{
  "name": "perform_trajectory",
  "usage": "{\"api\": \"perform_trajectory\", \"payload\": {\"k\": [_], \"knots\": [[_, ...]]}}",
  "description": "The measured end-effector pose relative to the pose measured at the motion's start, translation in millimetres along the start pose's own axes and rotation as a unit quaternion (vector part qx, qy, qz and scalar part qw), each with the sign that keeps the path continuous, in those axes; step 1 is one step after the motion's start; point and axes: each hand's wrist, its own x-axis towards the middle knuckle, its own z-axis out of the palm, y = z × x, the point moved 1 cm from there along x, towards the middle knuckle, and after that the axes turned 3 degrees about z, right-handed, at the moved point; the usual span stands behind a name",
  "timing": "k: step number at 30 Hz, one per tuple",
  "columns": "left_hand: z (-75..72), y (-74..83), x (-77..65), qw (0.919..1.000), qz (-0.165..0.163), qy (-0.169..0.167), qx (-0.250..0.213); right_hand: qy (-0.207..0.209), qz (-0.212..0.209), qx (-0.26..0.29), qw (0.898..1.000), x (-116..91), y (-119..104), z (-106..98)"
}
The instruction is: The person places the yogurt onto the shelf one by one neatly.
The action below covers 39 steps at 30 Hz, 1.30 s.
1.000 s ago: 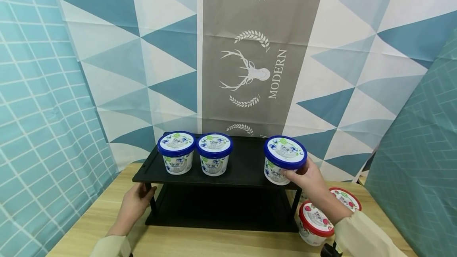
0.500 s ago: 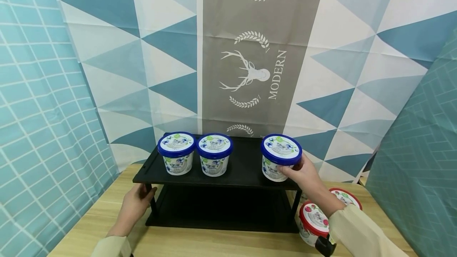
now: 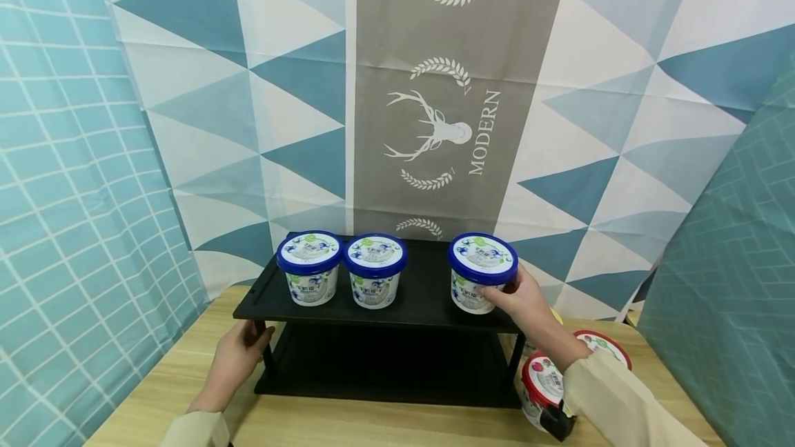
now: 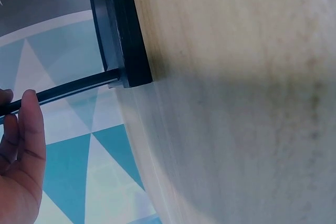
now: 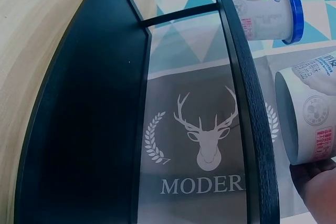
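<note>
My right hand [image 3: 526, 301] grips a white tub with a blue lid [image 3: 482, 258] near the right end of the black two-tier rack [image 3: 425, 288]. In the right wrist view the underside of this tub [image 5: 310, 114] shows, apart from the shelf edge. Two matching tubs, a left one [image 3: 310, 271] and a middle one [image 3: 375, 273], stand side by side on the upper shelf. My left hand [image 3: 232, 359] holds the rack's left front post [image 3: 267, 354], the thumb and fingers around it; the left wrist view shows the fingers on this black post [image 4: 73, 86].
Red-lidded tubs stand on the wooden table [image 3: 348, 426] right of the rack, a nearer one [image 3: 539, 392] and a farther one [image 3: 602, 345], partly behind my right arm. A patterned cloth [image 3: 298, 123] hangs behind the rack.
My right hand has moved the blue-lidded tub a little to the left over the upper shelf. The left hand stays on the post.
</note>
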Motion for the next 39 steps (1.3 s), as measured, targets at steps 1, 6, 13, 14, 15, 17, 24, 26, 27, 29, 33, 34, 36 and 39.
{"api": "perform_trajectory", "payload": {"k": [1,6,13,14,15,17,24,26,27,29,33,34,36,39], "knots": [[0.1,-0.1,0.0,1.0,0.002,0.002,0.001,-0.001,0.0,0.001,1.0,1,1,0],[0.1,0.0,-0.6,0.9999,0.01,0.009,0.005,-0.005,-0.003,0.0,1.0,4,3,2],[-0.8,0.2,-0.1,0.9999,0.008,0.004,0.009,-0.005,0.002,-0.003,1.0,8,5,4],[-0.7,0.1,0.0,0.9999,0.008,0.003,0.01,-0.005,0.003,-0.006,1.0,8,5,4],[-0.6,-0.1,0.0,0.9999,0.008,0.003,0.01,-0.005,0.004,-0.008,1.0,9,5,4],[-0.4,-0.3,-0.1,0.9999,0.006,0.003,0.009,-0.006,0.005,-0.011,1.0,10,5,5],[-0.7,0.7,0.3,1.0,0.002,-0.003,0.003,-0.01,0.0,-0.005,1.0,14,5,8],[-0.9,0.9,0.3,1.0,0.001,-0.004,0.005,-0.007,0.004,-0.008,1.0,15,5,8],[-0.9,1.0,0.2,1.0,0.001,-0.004,0.005,-0.006,0.007,-0.008,1.0,15,5,9],[-0.7,1.0,0.3,1.0,0.001,-0.003,0.006,-0.003,0.01,-0.012,1.0,15,4,9],[-0.5,0.8,0.7,1.0,0.005,0.002,0.006,-0.006,0.004,-0.009,1.0,16,4,11],[-0.6,0.9,0.7,1.0,0.006,0.003,0.006,-0.007,0.001,-0.007,1.0,16,4,11],[-0.7,0.8,0.6,1.0,0.006,0.002,0.007,-0.01,-0.002,-0.002,1.0,16,4,12],[-0.9,1.0,0.5,0.9999,0.003,-0.001,0.01,-0.008,0.008,-0.004,1.0,16,4,14]]}}
